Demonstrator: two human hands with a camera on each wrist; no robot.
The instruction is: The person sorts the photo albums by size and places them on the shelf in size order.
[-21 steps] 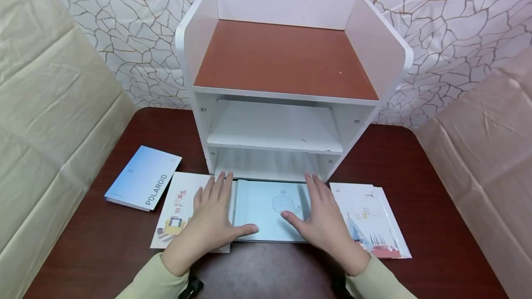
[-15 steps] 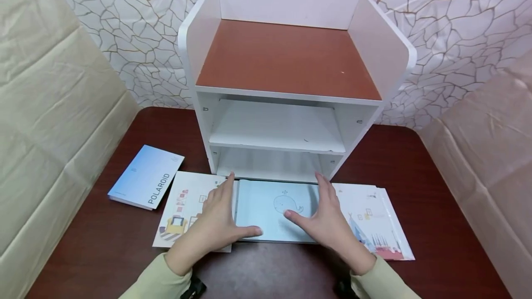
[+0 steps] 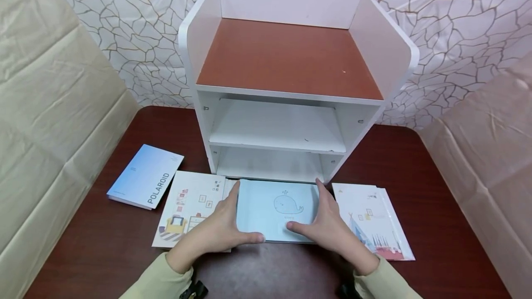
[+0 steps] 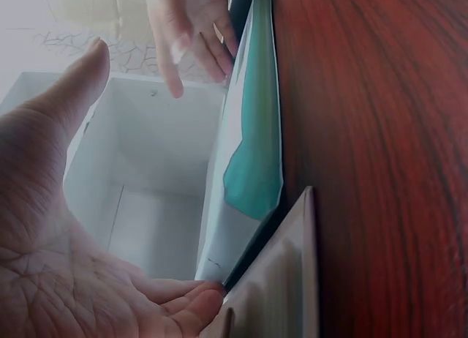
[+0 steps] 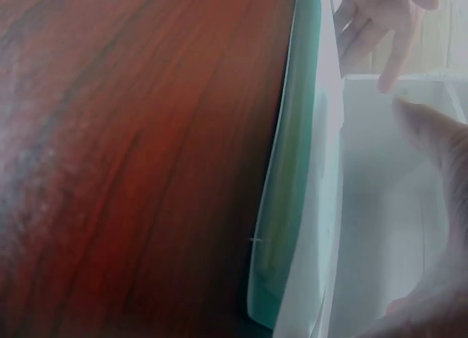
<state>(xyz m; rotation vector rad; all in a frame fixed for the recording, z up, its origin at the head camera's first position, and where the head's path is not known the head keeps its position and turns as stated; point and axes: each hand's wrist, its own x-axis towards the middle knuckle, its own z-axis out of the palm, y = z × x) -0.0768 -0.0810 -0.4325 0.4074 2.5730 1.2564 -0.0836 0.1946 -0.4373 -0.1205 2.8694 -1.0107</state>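
A light blue book [image 3: 259, 206] with a whale drawing lies flat on the table, in front of the white shelf unit [image 3: 278, 126]. At its left edge is my left hand [image 3: 222, 225], fingers fairly straight and thumb stretched along the front edge. In the left wrist view, that hand's fingertips [image 4: 194, 305] are at the book's corner. My right hand [image 3: 326, 223] is at the right edge, its thumb over the cover and its fingers extended. The right wrist view shows the book's teal side [image 5: 285, 206] close by; most of the right fingers are hidden there.
A white illustrated book [image 3: 184, 206] lies partly under my left forearm, with another pale edge beside it. More white illustrated books [image 3: 370, 220] lie on the right. A blue POLAROID book [image 3: 145, 174] is at far left. The shelf has a brown top [image 3: 287, 59].
Both hands have lowered from over the blue book to its left and right edges. The left fingers have drawn closer together. The books have stayed in place.
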